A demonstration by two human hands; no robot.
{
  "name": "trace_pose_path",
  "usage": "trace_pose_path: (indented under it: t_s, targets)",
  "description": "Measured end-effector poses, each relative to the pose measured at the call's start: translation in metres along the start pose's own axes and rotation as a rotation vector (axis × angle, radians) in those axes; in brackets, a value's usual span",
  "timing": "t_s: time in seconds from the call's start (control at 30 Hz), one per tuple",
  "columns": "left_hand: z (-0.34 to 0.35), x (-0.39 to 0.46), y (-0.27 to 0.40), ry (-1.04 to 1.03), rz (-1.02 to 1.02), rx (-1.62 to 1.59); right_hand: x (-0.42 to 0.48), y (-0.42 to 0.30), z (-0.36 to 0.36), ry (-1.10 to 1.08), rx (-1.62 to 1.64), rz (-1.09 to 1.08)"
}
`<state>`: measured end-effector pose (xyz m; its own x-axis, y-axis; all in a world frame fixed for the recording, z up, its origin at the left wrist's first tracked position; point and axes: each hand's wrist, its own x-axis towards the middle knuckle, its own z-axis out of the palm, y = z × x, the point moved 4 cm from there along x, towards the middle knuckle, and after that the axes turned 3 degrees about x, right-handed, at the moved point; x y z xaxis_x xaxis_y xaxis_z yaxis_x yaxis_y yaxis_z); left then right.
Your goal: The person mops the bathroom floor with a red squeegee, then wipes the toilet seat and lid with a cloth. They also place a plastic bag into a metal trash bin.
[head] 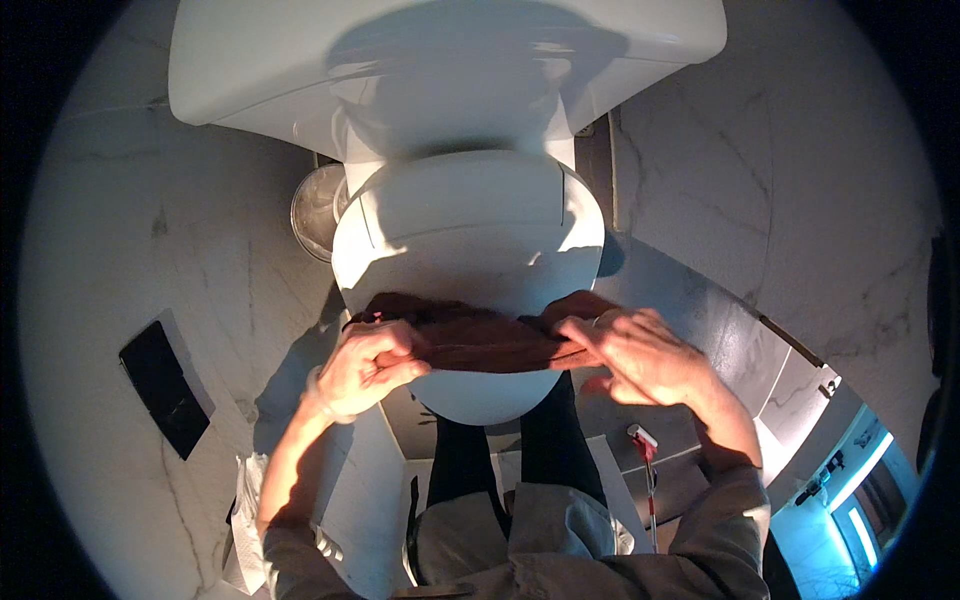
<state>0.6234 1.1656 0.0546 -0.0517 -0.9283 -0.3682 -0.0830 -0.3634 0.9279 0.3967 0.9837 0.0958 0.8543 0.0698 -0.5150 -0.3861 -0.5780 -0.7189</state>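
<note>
A reddish-brown cloth (pixel 487 341) is stretched sideways above the front part of a white toilet's lid (pixel 472 262). My left hand (pixel 367 367) grips the cloth's left end with curled fingers. At the other end, my right hand (pixel 637 352) has the cloth between thumb and fingers. The middle of the cloth hangs in folds between both hands, and it hides part of the lid, which is down. Whether the cloth touches the lid, I cannot tell.
Behind the lid stands the white toilet cistern (pixel 450 75). A round bin (pixel 319 214) is left of the toilet. A black holder (pixel 165 390) is on the left wall, with white paper or plastic (pixel 247 525) below. A red-and-white long-handled tool (pixel 646 457) stands at the lower right.
</note>
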Motion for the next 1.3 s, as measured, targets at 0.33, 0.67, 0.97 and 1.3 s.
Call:
trace_pose_path:
  t_s: [0.33, 0.67, 0.97, 1.3]
  targets:
    - [-0.129, -0.014, 0.126, 0.631, 0.174, 1.397, -0.006, -0.005, -0.132, 0.852, -0.506, 0.123]
    - [-0.139, 0.086, -0.093, 0.646, -0.049, 1.008, 0.032, 0.198, -0.081, 0.600, -0.532, 0.563]
    - [-0.128, -0.012, -0.213, 0.642, -0.497, 0.580, 0.087, 0.230, -0.039, 0.540, -0.400, 0.385]
    - [-0.128, -0.042, -0.246, 0.713, -0.324, 0.340, 0.094, 0.243, -0.008, 0.551, -0.295, 0.382]
